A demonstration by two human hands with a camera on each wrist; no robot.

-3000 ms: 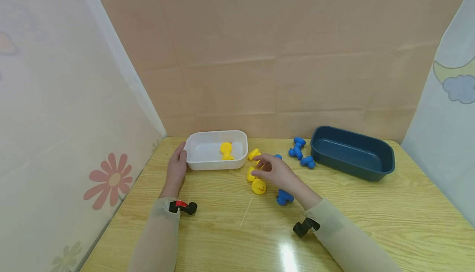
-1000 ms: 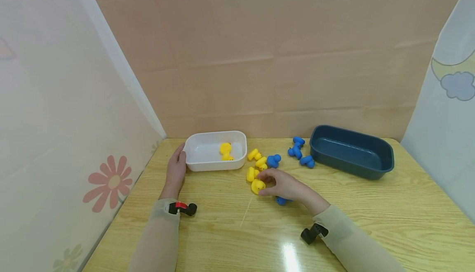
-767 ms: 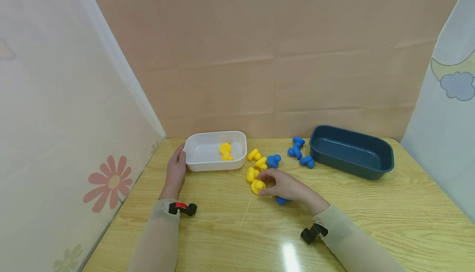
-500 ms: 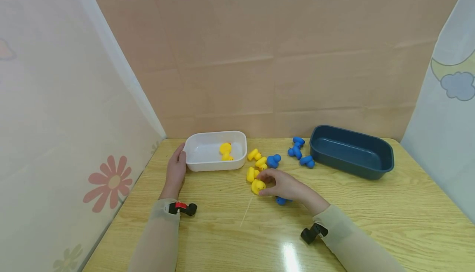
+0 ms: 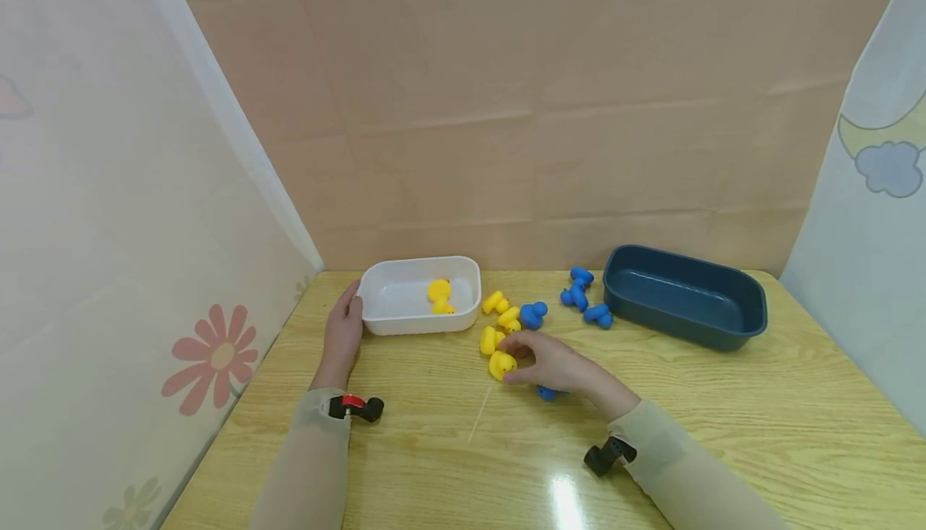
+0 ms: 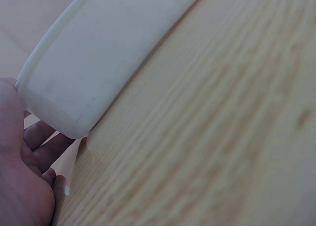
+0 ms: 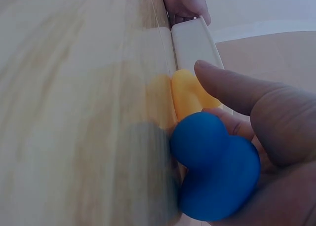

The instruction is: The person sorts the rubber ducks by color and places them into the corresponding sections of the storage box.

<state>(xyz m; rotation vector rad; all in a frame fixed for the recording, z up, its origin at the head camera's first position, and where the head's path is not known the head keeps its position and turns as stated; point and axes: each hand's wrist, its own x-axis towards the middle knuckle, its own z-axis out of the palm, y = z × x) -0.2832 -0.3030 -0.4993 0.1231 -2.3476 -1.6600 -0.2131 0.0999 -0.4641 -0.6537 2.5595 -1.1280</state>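
R hand (image 5: pixel 551 363) is flanking the front yellow duck (image 5: pixel 499 367) w/ a bent thumb & fingers, one on each side; can't tell if they're actually pinching it, since the contact isn't showing clearly in either view; that duck is sitting on the wooden table (image 5: pixel 427 449), just beside a 2nd yellow duck (image 5: pixel 488 341); a blue duck (image 7: pixel 217 171) is lying close by the R palm, mostly hiding under the wrist in the head view.

L hand (image 5: pixel 342 333) is resting against the L end of the white box (image 5: pixel 419 324), thumb & fingers spreading apart, fingertips touching the outer wall; yellow ducks (image 5: pixel 438 289) are lying inside, R of the middle.

B/w the two boxes, approx. at the back: 2 more yellow ducks (image 5: pixel 510 318) are lying near the white box; a lone blue duck (image 5: pixel 533 317) is sitting next to them; a few blue ducks (image 5: pixel 575 297) are clustering by the L end of the dark blue box (image 5: pixel 676 293), which is standing back-right, slightly angled.
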